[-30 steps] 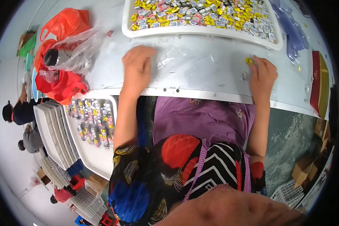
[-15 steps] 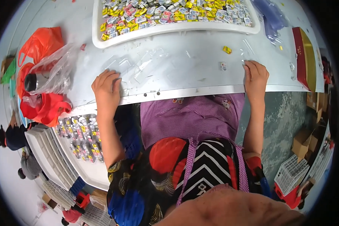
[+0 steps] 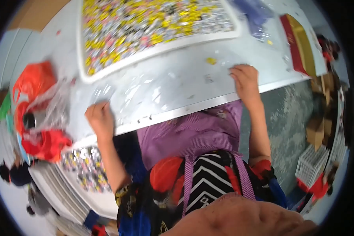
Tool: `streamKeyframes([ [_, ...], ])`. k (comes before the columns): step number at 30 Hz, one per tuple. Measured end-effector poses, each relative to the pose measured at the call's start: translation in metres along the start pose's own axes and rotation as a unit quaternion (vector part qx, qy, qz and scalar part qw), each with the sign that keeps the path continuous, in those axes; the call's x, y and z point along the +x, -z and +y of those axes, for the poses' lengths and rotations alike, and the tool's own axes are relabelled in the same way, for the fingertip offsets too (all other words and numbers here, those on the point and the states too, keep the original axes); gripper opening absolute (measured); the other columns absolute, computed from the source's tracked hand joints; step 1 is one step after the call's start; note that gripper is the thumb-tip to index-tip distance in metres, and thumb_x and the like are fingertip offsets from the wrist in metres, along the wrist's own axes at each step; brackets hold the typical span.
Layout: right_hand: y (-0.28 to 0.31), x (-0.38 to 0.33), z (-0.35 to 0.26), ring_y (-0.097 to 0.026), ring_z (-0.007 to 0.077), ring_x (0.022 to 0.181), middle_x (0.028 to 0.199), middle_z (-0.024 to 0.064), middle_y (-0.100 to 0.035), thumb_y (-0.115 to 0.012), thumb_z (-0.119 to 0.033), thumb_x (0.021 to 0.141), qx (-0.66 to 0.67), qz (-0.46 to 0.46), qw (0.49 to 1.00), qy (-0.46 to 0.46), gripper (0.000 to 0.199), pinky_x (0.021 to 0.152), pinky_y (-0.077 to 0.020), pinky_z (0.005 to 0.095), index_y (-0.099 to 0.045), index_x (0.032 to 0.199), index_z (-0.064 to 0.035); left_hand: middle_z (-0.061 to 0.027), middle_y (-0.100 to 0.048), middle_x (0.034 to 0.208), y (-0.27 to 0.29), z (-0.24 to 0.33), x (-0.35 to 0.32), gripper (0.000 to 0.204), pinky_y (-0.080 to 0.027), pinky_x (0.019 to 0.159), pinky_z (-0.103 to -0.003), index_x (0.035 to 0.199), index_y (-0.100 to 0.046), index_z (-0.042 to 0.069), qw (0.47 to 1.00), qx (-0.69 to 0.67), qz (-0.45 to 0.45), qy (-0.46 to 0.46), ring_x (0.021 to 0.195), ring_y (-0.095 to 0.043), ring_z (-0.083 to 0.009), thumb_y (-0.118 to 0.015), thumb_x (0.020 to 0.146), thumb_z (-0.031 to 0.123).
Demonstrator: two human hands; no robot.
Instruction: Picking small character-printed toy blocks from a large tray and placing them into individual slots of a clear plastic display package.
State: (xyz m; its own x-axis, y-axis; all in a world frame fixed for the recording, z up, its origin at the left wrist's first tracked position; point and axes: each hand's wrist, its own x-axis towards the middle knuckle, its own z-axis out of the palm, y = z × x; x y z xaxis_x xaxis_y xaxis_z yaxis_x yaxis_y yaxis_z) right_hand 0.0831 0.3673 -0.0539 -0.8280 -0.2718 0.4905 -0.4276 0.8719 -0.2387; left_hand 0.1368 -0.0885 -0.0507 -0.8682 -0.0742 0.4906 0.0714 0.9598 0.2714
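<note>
Left hand (image 3: 100, 117), right hand (image 3: 246, 81) curled; grip unclear. Clear plastic (image 3: 156, 94), left of centre: likely light, slippery; best held by edges.

On the pale table (image 3: 192, 80), far side: large white rectangular plastic tray (image 3: 145, 56), small multicoloured boxes (image 3: 153, 27) inside. Right of it: violet plastic sheeting (image 3: 255, 17), then red-and-gold box (image 3: 297, 43) near the right end. Before the tray: loose clear plastic pieces (image 3: 156, 94); farther right, small yellow piece (image 3: 211, 61). Far left: orange-red plastic bag (image 3: 37, 78), translucent plastic bag (image 3: 54, 100) just in front. Below the near edge, left: second white plastic tray (image 3: 102, 202), holding small mixed-colour packs (image 3: 90, 173). Lower right: brown cardboard box (image 3: 315, 131), white lattice crate (image 3: 310, 165).
</note>
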Motion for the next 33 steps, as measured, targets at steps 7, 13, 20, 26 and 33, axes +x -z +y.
streamKeyframes([
  [7, 0.017, 0.023, 0.049, -0.057, 0.0295, 0.101, 0.104, 0.0114, -0.064, -0.068, -0.011, 0.082, 0.046, 0.063, 0.994, -0.076, 0.021, 0.089, -0.043, 0.0386, -0.066, 0.102, -0.0044, -0.008, -0.06, 0.073, 0.002, -0.003, 0.008, 0.017, -0.045, 0.071, -0.033, 0.072, -0.06, 0.002, 0.998, -0.033, -0.033, 0.051, 0.072, -0.055, -0.0227, -0.077, 0.069, 0.003],
  [13, 0.015, 0.085, 0.13, -0.06, 0.0325, 0.104, 0.108, 0.018, -0.066, -0.068, -0.026, 0.085, -0.062, -0.011, 0.987, -0.146, 0.032, 0.089, -0.0456, 0.0372, -0.066, 0.106, -0.0019, -0.0087, -0.063, 0.075, 0.023, -0.026, 0.009, 0.012, -0.047, 0.066, -0.033, 0.077, -0.064, 0.001, 0.986, -0.104, -0.092, 0.095, 0.064, -0.058, -0.0222, -0.075, 0.074, 0.005],
  [20, 0.041, 0.05, 0.202, -0.059, 0.0355, 0.108, 0.117, 0.0208, -0.062, -0.059, -0.031, 0.092, -0.152, -0.154, 0.954, -0.208, 0.042, 0.091, -0.0462, 0.0387, -0.059, 0.119, 0.0021, -0.0013, -0.066, 0.082, 0.014, -0.011, 0.029, 0.017, -0.044, 0.076, -0.023, 0.092, -0.067, -0.001, 0.951, -0.216, -0.077, 0.206, 0.081, -0.056, -0.0079, -0.067, 0.087, 0.015],
  [26, 0.02, 0.028, 0.204, -0.062, 0.035, 0.096, 0.105, 0.0182, -0.065, -0.06, -0.016, 0.091, -0.065, -0.12, 0.988, -0.074, 0.027, 0.083, -0.049, 0.0387, -0.062, 0.112, 0.0006, -0.0029, -0.064, 0.077, 0.035, -0.012, 0.024, 0.016, -0.045, 0.071, -0.024, 0.084, -0.066, -0.002, 0.946, -0.193, 0.013, 0.259, 0.074, -0.055, -0.0099, -0.072, 0.083, 0.012],
  [33, 0.03, 0.015, 0.165, -0.062, 0.0358, 0.085, 0.094, 0.0171, -0.066, -0.059, -0.01, 0.09, -0.183, -0.074, 0.98, -0.032, 0.017, 0.075, -0.0498, 0.0407, -0.064, 0.103, 0.0001, -0.0077, -0.062, 0.077, 0.037, -0.01, 0.016, 0.01, -0.044, 0.076, -0.031, 0.086, -0.064, 0.0, 0.979, -0.127, 0.068, 0.144, 0.078, -0.057, -0.0183, -0.067, 0.086, 0.01],
])
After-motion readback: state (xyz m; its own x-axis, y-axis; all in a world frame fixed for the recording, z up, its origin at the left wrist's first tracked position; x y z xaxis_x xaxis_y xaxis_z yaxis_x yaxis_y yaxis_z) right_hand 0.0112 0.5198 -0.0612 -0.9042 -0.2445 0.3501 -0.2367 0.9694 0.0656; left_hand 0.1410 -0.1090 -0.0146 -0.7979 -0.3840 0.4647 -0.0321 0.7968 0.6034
